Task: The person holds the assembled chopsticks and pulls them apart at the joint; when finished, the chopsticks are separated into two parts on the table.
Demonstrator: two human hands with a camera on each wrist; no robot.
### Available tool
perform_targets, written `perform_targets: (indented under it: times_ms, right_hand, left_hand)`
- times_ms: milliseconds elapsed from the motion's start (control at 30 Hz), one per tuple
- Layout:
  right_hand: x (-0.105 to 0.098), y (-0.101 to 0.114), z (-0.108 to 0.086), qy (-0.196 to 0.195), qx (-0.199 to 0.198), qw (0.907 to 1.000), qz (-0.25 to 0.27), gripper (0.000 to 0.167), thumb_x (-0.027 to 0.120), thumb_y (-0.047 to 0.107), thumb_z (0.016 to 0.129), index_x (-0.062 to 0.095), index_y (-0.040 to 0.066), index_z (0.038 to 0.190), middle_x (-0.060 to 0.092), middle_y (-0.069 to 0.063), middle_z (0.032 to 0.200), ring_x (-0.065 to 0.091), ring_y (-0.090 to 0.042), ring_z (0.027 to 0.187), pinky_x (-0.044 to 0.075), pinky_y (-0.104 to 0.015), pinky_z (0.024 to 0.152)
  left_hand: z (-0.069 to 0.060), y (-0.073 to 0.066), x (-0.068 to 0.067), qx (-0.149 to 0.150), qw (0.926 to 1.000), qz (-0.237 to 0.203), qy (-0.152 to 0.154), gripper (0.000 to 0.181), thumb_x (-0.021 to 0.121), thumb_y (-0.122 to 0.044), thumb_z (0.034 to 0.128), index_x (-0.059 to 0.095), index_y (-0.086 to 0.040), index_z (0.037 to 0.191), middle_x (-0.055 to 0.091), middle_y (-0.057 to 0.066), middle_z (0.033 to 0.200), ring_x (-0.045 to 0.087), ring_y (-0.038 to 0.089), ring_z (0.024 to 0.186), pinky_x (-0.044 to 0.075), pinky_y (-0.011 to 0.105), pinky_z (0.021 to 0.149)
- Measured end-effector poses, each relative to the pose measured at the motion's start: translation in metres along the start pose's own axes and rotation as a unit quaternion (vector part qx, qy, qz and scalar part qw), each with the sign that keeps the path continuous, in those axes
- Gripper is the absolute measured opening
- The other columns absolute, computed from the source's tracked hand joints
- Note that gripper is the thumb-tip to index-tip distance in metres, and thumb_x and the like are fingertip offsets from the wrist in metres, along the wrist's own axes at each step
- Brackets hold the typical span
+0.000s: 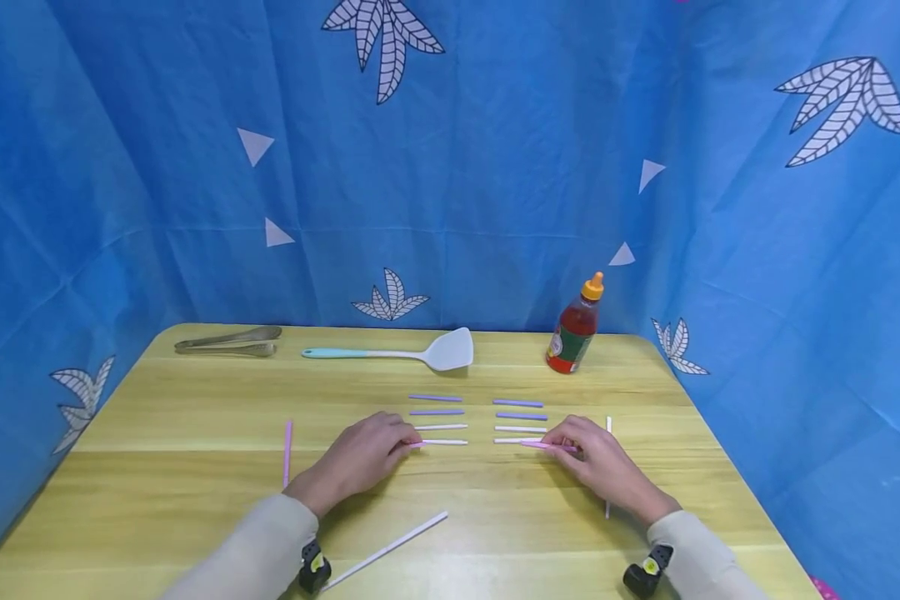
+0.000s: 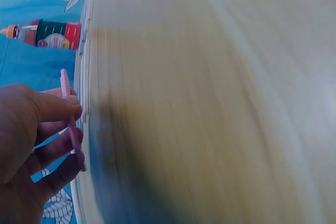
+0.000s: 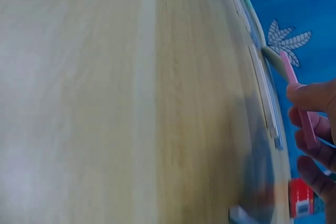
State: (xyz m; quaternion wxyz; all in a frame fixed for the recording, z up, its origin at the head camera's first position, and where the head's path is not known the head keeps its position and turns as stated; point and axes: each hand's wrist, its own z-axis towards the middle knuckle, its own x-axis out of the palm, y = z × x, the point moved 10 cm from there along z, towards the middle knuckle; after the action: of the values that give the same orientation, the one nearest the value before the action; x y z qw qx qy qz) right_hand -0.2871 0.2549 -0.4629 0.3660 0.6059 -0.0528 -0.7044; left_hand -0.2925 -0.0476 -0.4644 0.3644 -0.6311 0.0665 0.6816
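Note:
My left hand pinches a short pink straw between thumb and fingers, at the near left end of the left column of straws. My right hand pinches another short pink straw beside the right column's near end. The left column has two purple straws at the back and two white straws nearer me. Laid out alike, the right column has two purple straws and two white straws. In both wrist views, the held straws appear raised off the tabletop.
A longer pink straw lies left, a white straw lies partly behind my right arm, and another white straw lies diagonally in front. Tongs, a spatula and a red sauce bottle are along the table's back.

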Motion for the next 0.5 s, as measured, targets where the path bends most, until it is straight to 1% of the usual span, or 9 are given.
perform_targets:
  times_ms: [167,367,500]
  right_hand:
    - [0.012,0.007,0.006,0.012,-0.008,0.9998,-0.012,0.014,0.084,0.015,0.097,0.079,0.025,0.104,0.066,0.017,0.099,0.057,-0.001,0.089,0.056,-0.026,0.081]
    - [0.022,0.016,0.009,0.022,-0.028,0.9986,-0.040,0.012,0.084,0.014,0.096,0.078,0.022,0.102,0.067,0.013,0.100,0.059,-0.004,0.090,0.057,-0.027,0.079]
    - [0.026,0.018,0.011,0.030,-0.029,0.9977,-0.053,0.012,0.084,0.015,0.096,0.078,0.023,0.102,0.067,0.014,0.100,0.059,-0.004,0.091,0.057,-0.026,0.079]
  left_hand:
    - [0.011,-0.014,0.011,0.009,0.9998,-0.001,0.018,0.006,0.073,-0.022,0.1065,0.079,-0.020,0.107,0.074,-0.010,0.100,0.068,0.011,0.098,0.062,0.036,0.089]
    - [0.022,-0.034,0.019,0.036,0.9986,0.010,0.038,0.011,0.073,-0.023,0.1067,0.082,-0.022,0.113,0.073,-0.009,0.104,0.063,0.007,0.093,0.060,0.031,0.087]
    - [0.026,-0.041,0.023,0.046,0.9979,0.011,0.044,0.011,0.073,-0.021,0.1067,0.081,-0.022,0.113,0.072,-0.009,0.103,0.061,0.006,0.091,0.058,0.028,0.084]
